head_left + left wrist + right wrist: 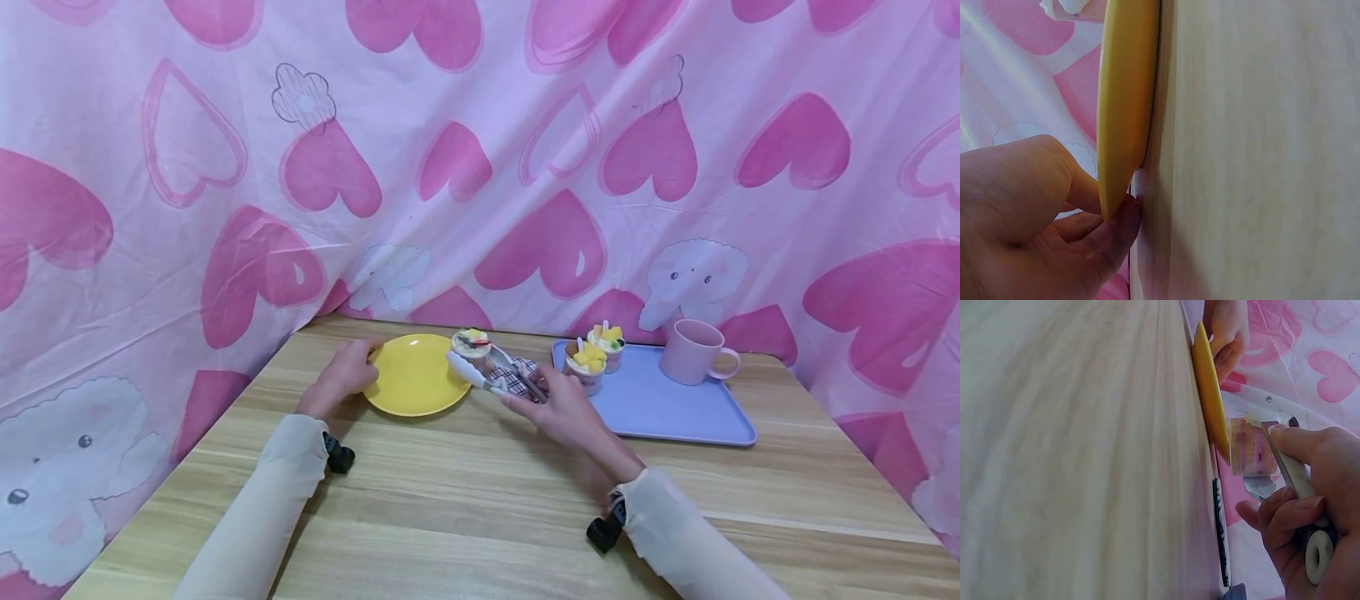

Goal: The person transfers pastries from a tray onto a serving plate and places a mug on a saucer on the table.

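My left hand (347, 377) pinches the left rim of a yellow plate (416, 379), thumb above and fingers beneath, as the left wrist view shows. My right hand (558, 407) grips a pair of tongs (467, 368) with pale tips. Between the tong tips is a clear dessert cup (1252, 447) with layered cake, cream and fruit on top. The cup is at the plate's right edge; whether it touches the plate I cannot tell. Under the tongs lies a checked cloth (507, 383), partly hidden by them and my right hand.
A lavender tray (675, 417) on the right holds two fruit-topped dessert cups, a front one (585, 367) and a back one (606, 342), plus a pink mug (692, 354). Behind the wooden table (450, 517) hangs a pink heart-patterned curtain (540, 242).
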A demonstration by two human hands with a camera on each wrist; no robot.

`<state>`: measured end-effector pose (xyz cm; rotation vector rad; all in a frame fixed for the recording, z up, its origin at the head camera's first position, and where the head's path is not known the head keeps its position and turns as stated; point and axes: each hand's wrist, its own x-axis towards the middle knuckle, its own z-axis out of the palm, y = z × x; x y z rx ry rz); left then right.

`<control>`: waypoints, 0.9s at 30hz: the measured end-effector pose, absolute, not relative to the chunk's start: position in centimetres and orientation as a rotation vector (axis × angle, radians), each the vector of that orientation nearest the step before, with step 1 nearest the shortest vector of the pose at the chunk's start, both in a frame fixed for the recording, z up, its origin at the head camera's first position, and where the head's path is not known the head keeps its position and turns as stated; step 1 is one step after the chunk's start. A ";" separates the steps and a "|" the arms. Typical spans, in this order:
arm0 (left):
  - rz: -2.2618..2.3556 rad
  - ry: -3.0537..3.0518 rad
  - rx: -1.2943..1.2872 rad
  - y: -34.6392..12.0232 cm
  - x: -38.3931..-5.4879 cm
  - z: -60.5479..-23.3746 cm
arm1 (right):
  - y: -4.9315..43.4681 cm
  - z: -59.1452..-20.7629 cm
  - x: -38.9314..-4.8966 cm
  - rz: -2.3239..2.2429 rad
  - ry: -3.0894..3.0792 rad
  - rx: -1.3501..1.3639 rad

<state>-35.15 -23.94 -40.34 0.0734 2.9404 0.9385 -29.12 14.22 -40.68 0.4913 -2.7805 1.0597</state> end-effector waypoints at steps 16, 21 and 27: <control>0.915 2.968 0.107 -24.1 -35.1 -40.2 | 12.9 -40.6 -29.5 1.089 -2.764 0.492; 0.919 2.961 0.098 -24.0 -35.1 -40.2 | 12.4 -40.7 -29.7 1.100 -2.729 0.534; 0.929 2.953 0.083 -24.0 -35.1 -40.2 | 11.7 -40.9 -29.9 1.090 -2.752 0.553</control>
